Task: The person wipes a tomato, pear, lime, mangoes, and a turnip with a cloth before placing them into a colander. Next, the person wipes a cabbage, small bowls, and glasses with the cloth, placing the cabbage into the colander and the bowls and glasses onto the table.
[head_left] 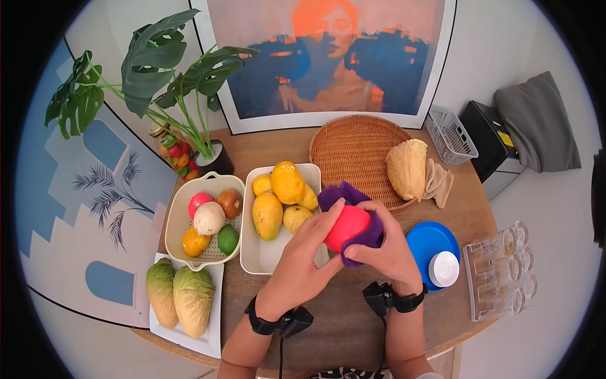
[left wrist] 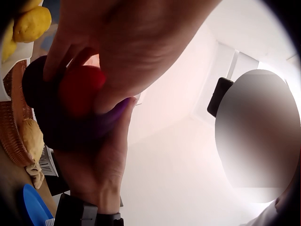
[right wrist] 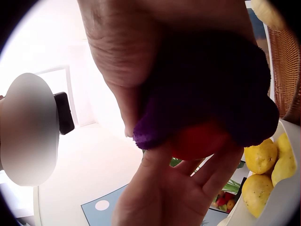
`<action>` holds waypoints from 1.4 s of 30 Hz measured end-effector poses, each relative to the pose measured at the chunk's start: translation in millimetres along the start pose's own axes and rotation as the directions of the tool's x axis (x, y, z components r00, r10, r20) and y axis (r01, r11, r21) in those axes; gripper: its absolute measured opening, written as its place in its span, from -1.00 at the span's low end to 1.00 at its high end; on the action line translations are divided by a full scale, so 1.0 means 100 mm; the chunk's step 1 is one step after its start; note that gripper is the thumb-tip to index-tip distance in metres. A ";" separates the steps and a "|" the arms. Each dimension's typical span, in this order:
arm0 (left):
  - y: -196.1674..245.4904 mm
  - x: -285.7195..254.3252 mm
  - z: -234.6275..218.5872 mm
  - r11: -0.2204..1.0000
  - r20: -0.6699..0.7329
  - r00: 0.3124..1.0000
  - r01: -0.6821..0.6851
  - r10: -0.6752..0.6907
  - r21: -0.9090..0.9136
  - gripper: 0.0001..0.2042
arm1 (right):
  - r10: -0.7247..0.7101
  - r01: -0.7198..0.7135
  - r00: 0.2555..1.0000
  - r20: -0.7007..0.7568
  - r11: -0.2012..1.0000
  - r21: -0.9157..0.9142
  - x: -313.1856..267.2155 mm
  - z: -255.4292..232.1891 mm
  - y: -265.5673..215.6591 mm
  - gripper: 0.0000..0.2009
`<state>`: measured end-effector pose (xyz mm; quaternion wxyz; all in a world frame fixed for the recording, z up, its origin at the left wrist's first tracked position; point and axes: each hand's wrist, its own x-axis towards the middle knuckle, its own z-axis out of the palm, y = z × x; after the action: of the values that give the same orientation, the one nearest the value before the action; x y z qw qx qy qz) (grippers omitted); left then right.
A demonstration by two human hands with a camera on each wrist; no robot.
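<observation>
Both hands are raised over the middle of the table in the head view, around a smooth, round pinkish-red object [head_left: 347, 226]. My left hand [head_left: 304, 262] grips it from the left, fingers on the far side and thumb on the near side. A purple cloth [head_left: 372, 235] wraps its right side and back; my right hand [head_left: 392, 249] holds this cloth against it with curled fingers and thumb. In the right wrist view the cloth [right wrist: 207, 89] covers most of the round object [right wrist: 197, 141], whose red surface shows below the cloth's edge.
A white bin of yellow fruit [head_left: 252, 252] stands beside the left hand, with a colander of mixed produce [head_left: 172, 230] farther left. Two cabbages [head_left: 192, 300] lie on a white plate. Rightward are a blue plate [head_left: 420, 237], white lids [head_left: 444, 268], glasses [head_left: 505, 271] and a wicker tray [head_left: 353, 148].
</observation>
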<state>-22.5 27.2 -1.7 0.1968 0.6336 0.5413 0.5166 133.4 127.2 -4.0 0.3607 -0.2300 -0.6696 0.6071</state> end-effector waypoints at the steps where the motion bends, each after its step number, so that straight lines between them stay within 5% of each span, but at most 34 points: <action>1: 0.00 0.00 -0.01 1.000 0.025 1.000 -0.015 0.015 -0.002 -0.22 | -0.059 0.060 0.998 0.010 0.998 -0.036 0.00 -0.02 0.01 -0.46; 8: 0.06 -0.01 -0.05 0.991 0.095 0.992 -0.088 0.079 0.099 -0.23 | -0.015 0.021 0.998 -0.060 0.995 0.100 -0.02 -0.06 -0.07 -0.76; 14: 0.08 -0.02 -0.06 0.987 0.148 0.978 -0.155 0.146 0.049 -0.22 | 0.081 -0.059 0.993 -0.088 0.973 0.224 0.01 -0.16 0.05 -0.79; 16: 0.07 -0.05 -0.06 0.997 0.170 0.985 0.013 -0.001 -0.069 -0.21 | 0.084 -0.059 0.992 -0.096 0.970 0.237 0.01 -0.16 0.04 -0.80; 24: 0.03 -0.02 0.01 0.981 0.065 0.994 0.094 -0.084 -0.170 -0.23 | 0.150 -0.081 0.974 -0.169 0.930 0.358 0.00 -0.05 -0.04 -0.77; 26: -0.02 -0.02 0.03 0.976 0.011 0.994 0.106 -0.106 -0.190 -0.24 | 0.021 -0.016 0.996 -0.087 0.998 0.052 -0.03 -0.04 -0.04 -0.64; 29: -0.06 0.00 0.04 0.973 -0.012 0.990 0.138 -0.143 -0.183 -0.27 | -0.048 0.046 0.999 -0.022 0.995 -0.090 0.00 0.02 0.02 -0.48; 34: 0.04 -0.01 0.05 0.978 0.015 0.997 -0.079 0.078 0.191 -0.25 | -0.128 0.113 0.991 -0.028 0.944 -0.311 0.00 0.01 0.01 -0.49; 42: 0.06 -0.02 0.02 0.964 0.053 0.993 -0.112 0.102 0.242 -0.26 | 0.010 0.000 0.987 -0.163 0.998 0.060 0.01 0.04 -0.01 -0.73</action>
<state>-17.8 23.6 1.7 0.1001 0.6915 0.5617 0.4430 129.8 124.9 -2.7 0.4194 -0.2696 -0.6189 0.6069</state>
